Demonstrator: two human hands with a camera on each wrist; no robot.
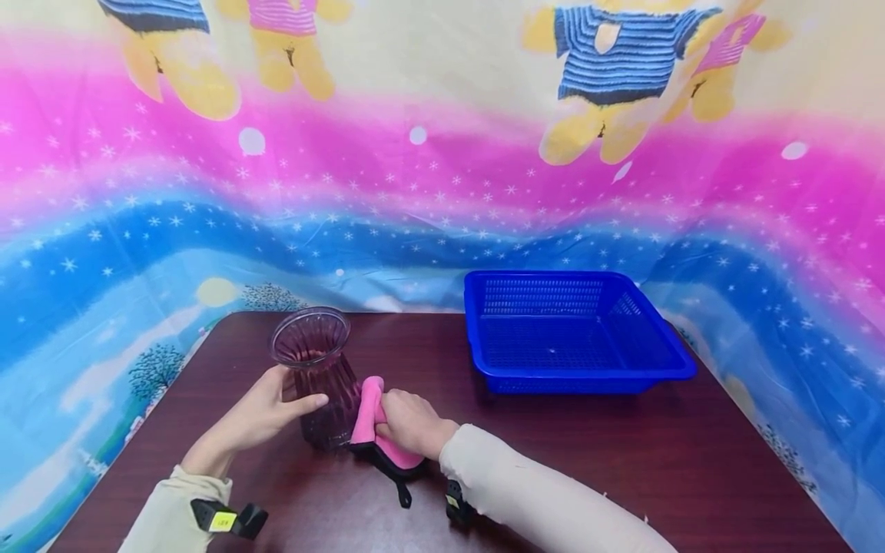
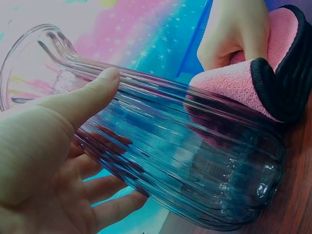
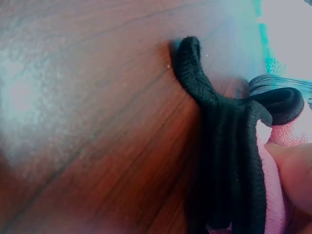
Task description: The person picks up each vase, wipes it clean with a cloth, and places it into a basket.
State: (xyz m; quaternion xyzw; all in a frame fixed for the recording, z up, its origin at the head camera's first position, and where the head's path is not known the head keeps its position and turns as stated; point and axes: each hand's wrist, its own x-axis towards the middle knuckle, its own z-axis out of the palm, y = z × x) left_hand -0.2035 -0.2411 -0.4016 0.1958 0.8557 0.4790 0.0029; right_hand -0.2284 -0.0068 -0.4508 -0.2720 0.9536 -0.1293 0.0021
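Observation:
A ribbed, purple-tinted glass vase [image 1: 325, 392] with a flared rim stands on the left of the table. Around its upper body my left hand [image 1: 266, 411] has its thumb on the near side and its fingers behind, as the left wrist view shows on the glass [image 2: 195, 156]. My right hand [image 1: 415, 422] grips a folded pink cloth [image 1: 369, 411] with black edging, up against the vase's right side. A black hanging loop [image 3: 195, 73] sticks out from the cloth in the right wrist view. The right fingertips are hidden in the folds.
A blue plastic basket [image 1: 581, 376] with perforated walls stands at the back right of the dark wood table [image 1: 553, 476]. A printed curtain [image 1: 442, 192] with bears and snowflakes hangs directly behind the table. Black wrist devices sit on both sleeves.

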